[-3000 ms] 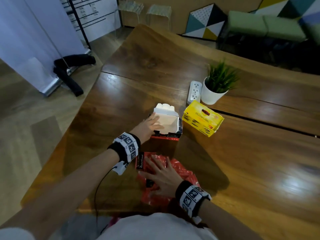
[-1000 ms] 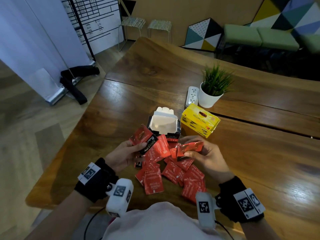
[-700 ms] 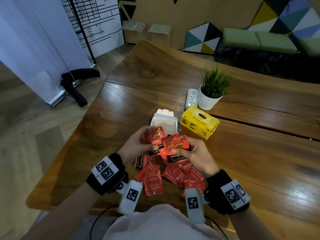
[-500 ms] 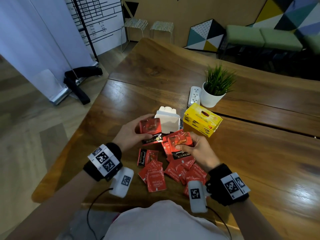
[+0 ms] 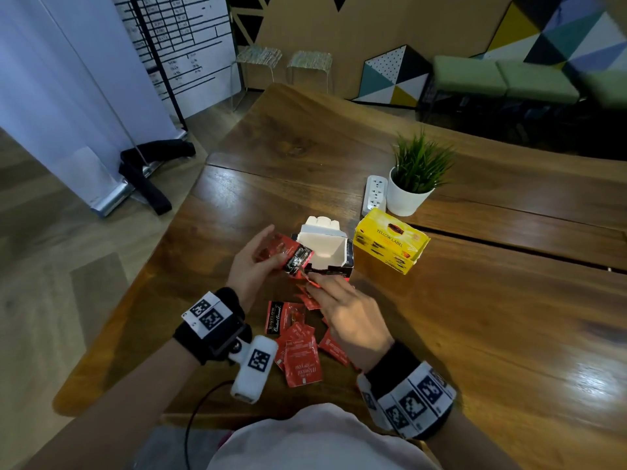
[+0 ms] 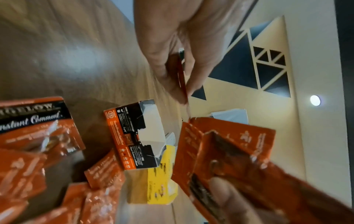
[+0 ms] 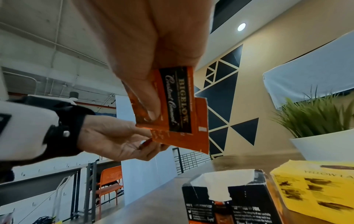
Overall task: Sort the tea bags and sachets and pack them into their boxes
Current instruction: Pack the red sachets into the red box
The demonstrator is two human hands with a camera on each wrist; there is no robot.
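Observation:
An open red-and-black tea box (image 5: 330,247) stands mid-table with its white inside showing; it also shows in the right wrist view as the tea box (image 7: 226,197). My left hand (image 5: 271,251) grips a few red sachets (image 5: 288,254) at the box's left rim. My right hand (image 5: 314,282), palm down just in front of the box, pinches a red Bigelow sachet (image 7: 178,103) between thumb and fingers. Several more red sachets (image 5: 300,351) lie loose on the table between my wrists. A yellow tea box (image 5: 390,242) sits right of the open box.
A white potted plant (image 5: 409,195) and a white power strip (image 5: 375,195) stand behind the yellow box. The wooden table (image 5: 492,317) stretches right and far; its left edge (image 5: 163,266) drops to the floor.
My left hand has carried its sachets right, up to the open box's rim. My right hand has turned palm down and dropped lower, still pinching a sachet.

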